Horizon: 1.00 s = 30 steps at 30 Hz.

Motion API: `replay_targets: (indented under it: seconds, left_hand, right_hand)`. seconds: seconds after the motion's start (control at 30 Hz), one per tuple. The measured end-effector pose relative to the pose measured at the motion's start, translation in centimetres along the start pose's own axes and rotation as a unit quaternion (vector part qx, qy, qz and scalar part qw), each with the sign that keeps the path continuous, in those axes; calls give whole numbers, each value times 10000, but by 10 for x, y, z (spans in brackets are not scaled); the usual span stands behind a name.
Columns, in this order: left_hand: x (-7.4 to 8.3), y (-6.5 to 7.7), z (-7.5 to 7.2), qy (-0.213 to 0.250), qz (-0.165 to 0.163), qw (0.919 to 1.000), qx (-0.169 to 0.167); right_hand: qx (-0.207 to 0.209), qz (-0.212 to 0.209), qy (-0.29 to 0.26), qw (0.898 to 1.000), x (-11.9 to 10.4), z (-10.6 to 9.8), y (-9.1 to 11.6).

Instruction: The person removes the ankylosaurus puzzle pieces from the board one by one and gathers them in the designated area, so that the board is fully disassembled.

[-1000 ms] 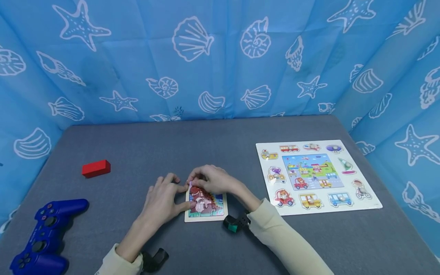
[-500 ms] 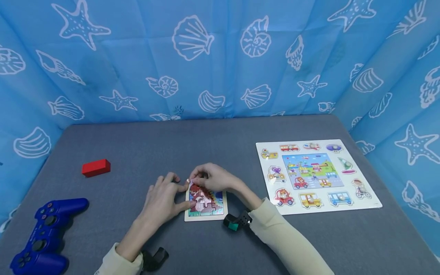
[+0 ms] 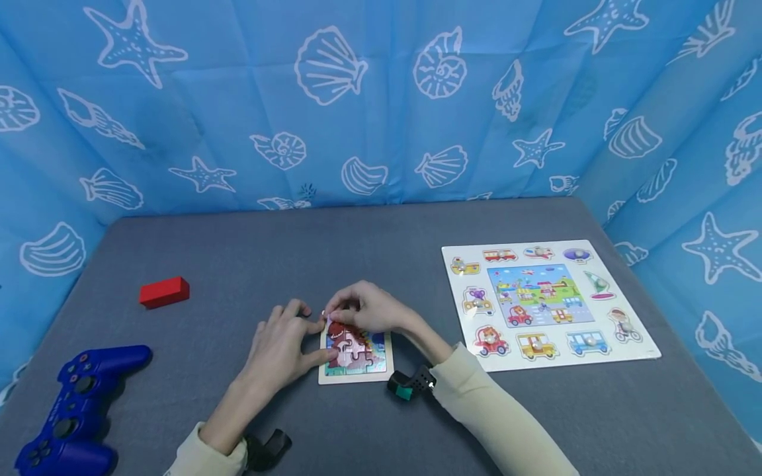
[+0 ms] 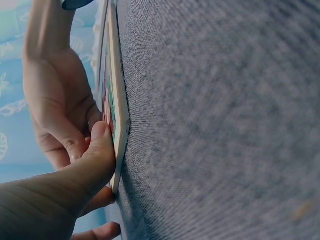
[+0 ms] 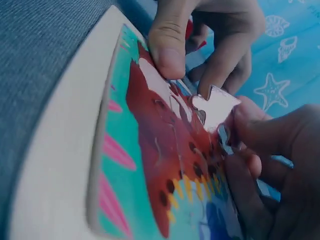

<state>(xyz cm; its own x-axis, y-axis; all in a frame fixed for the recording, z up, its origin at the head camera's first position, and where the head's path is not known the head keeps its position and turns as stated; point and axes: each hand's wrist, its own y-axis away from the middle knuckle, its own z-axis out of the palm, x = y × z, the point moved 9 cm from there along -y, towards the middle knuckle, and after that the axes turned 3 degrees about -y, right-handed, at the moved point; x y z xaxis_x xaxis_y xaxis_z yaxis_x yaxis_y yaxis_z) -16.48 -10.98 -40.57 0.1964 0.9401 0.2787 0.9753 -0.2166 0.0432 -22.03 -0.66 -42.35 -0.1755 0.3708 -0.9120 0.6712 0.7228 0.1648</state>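
Note:
A small dinosaur jigsaw puzzle (image 3: 360, 357) in a pale wooden frame lies flat at the middle of the table. At its far left corner my right hand (image 3: 372, 307) pinches a puzzle piece (image 5: 218, 110). In the right wrist view that piece stands tilted above the others, its face washed out by glare. My left hand (image 3: 276, 344) holds the puzzle's left side, its thumb (image 4: 100, 137) on top and its index finger at the far left corner. Other pieces lie in the frame, some of them hidden under my right hand.
To the right lies a white knob puzzle board (image 3: 470, 311) with vehicle pieces. A red block (image 3: 165, 292) and a blue game controller (image 3: 83, 403) are on the left. Behind the grey table (image 3: 381, 244) hangs a blue shell-print curtain (image 3: 393, 99).
Both hands stay at the puzzle in almost the same pose. My right hand has lifted very slightly at the far left corner, still pinching the piece.

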Motion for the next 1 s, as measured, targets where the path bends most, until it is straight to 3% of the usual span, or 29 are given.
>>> replay_targets:
  seconds: [0.27,0.4,0.63,0.8,1.0]
  left_hand:
    - [-2,-1,1,98,-102,9998,-112]
    - [-6,0,-1,144,-114,9998,-103]
    - [-6,3,0,98,279,9992,-253]
    - [-3,3,4,16,497,9973,-532]
    - [-3,1,6,-246,524,9963,-633]
  right_hand:
    - [-139,-7,-432,9990,2,-1,-1]
    - [-48,-72,-286,9996,2,0,-1]
    - [282,-343,581,9973,-3,-2,2]
    - [584,-544,1435,9864,-13,-2,11]
    - [700,-491,2005,9759,-25,6,17]
